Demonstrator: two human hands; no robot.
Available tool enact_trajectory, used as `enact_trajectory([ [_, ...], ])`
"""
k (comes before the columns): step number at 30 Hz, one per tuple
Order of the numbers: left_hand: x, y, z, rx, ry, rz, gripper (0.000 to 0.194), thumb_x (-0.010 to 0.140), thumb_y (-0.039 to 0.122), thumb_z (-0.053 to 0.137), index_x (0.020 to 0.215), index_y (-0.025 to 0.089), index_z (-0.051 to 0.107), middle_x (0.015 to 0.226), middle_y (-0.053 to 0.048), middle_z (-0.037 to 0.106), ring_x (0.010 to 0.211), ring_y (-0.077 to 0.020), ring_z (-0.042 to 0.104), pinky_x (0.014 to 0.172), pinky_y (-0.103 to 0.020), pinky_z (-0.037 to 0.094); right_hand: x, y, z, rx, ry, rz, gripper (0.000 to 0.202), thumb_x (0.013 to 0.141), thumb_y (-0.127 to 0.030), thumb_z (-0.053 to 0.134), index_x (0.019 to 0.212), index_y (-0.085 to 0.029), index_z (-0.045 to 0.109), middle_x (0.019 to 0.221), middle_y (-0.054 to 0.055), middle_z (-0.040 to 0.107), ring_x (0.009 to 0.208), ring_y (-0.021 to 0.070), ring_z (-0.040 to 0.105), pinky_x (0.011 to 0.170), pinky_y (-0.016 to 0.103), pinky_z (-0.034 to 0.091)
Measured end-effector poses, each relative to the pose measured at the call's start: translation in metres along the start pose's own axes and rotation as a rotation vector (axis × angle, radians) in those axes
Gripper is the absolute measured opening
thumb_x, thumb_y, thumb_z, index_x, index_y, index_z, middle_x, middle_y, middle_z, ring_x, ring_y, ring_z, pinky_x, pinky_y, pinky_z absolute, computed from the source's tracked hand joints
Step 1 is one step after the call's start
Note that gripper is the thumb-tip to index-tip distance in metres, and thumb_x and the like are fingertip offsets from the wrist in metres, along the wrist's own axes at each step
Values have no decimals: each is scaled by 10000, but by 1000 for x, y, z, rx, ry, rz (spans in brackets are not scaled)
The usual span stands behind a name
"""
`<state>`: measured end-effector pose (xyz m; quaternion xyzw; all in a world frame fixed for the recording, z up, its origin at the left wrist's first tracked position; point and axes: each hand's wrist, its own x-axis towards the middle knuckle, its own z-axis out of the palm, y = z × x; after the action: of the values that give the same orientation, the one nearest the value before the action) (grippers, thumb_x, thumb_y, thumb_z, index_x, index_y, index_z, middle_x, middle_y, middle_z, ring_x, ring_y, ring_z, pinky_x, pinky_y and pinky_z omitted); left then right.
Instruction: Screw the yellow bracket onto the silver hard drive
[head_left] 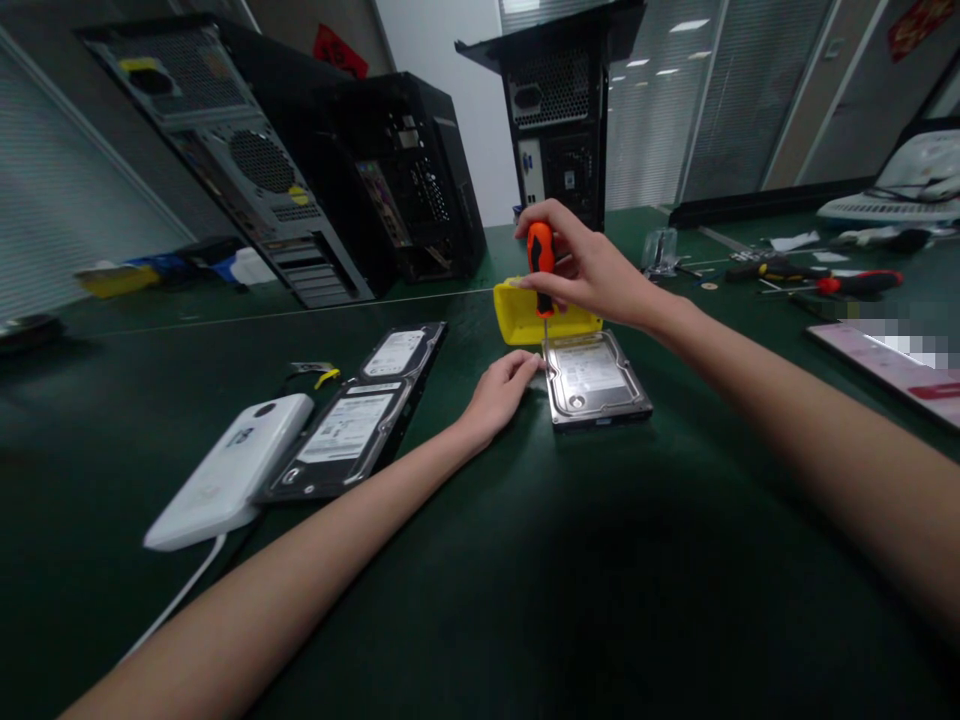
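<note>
A silver hard drive [596,378] lies flat on the green tabletop with its label up. My right hand [574,258] is closed around the orange and black handle of a screwdriver [541,250], held upright with its shaft down at the drive's upper left edge. Low beside that edge, my left hand [504,388] has its fingers curled together, their tips against the drive near the shaft. Whatever the screwdriver tip meets is too small to make out. Right behind the drive stands a yellow plastic tray or case [517,312], partly hidden by my right hand.
Two more hard drives [349,425] lie to the left by a white box-shaped device [232,470] with a cable. Several computer cases [277,160] stand at the back. Pliers [780,272], a red-handled tool [859,284] and a pink-screened phone or tablet [885,365] are on the right.
</note>
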<state>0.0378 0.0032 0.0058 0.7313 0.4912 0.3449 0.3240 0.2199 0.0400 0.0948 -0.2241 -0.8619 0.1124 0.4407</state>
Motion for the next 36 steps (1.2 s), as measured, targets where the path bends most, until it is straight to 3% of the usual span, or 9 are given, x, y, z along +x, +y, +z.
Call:
enact_trajectory([
  [10,2,-4,0,26,-21,49,329,905,403,413,922,165,641,866,-38,647,791,-162,554,686,-250,410,1,2,2,-40,12,-9,448,814,-430,584,1162,-205,415,962,35,513,724,106,502,673,273,506],
  [18,1,0,0,25,-34,23,344,897,419,424,930,159,648,818,-28,637,747,-155,537,662,-243,394,-2,-1,-2,-1,10,31,403,948,-479,271,1190,-208,446,978,45,531,784,125,546,750,288,508],
  [25,1,-1,0,14,-43,34,345,897,421,428,923,159,651,735,-8,589,699,-145,510,643,-241,380,3,2,-2,67,27,-28,361,939,-451,343,1144,-193,489,1117,62,534,934,133,539,806,284,502],
  [36,1,-1,0,3,-47,53,342,896,423,435,915,158,649,698,5,543,677,-139,479,638,-244,361,7,7,1,205,-9,29,298,879,-420,501,1072,-199,452,940,33,557,860,136,585,692,255,513],
])
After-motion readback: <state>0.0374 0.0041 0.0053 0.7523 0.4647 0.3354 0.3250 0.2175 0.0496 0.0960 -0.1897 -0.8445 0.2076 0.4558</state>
